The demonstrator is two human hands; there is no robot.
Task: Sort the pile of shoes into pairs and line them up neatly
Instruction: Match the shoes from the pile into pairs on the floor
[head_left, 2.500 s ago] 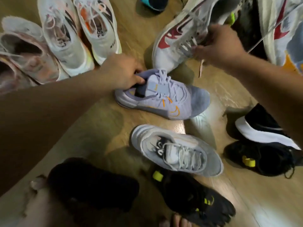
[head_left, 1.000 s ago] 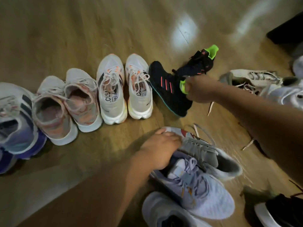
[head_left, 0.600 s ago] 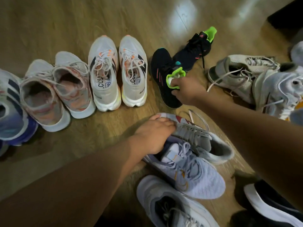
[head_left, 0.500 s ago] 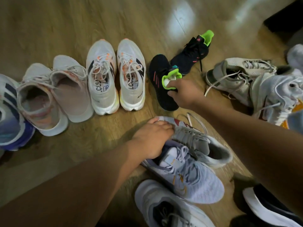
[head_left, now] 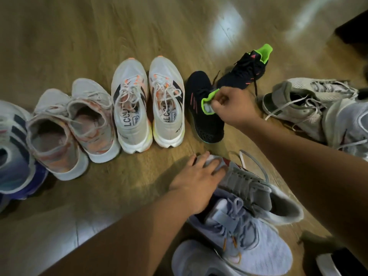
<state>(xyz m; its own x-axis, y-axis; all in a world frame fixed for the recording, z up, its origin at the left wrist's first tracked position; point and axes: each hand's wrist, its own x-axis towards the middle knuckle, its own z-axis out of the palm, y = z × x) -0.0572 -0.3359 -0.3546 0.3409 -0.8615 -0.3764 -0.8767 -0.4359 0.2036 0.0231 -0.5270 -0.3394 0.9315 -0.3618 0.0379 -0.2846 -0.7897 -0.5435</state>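
Note:
A row of shoes stands on the wooden floor: a blue and white shoe (head_left: 12, 148) at far left, a pink and white pair (head_left: 71, 126), and a white pair with orange tips (head_left: 147, 102). My right hand (head_left: 233, 104) pinches the green heel tab of a black shoe (head_left: 203, 114), which stands next to the white pair. Its mate, the second black shoe (head_left: 245, 70), lies askew behind it. My left hand (head_left: 197, 182) rests flat, fingers spread, on the toe of a grey shoe with red marks (head_left: 256, 192); a lilac shoe (head_left: 253, 236) lies against it.
More loose shoes lie at the right: a beige one (head_left: 302, 102) and a white one (head_left: 350, 128). Another pale shoe (head_left: 191, 261) and a black and white shoe (head_left: 338, 263) are at the bottom. A dark object (head_left: 354, 28) stands at top right.
My right hand picked up the black shoe by its green heel and stood it in the row beside the white pair. My left hand slid from the lilac shoe's collar onto the grey shoe's toe.

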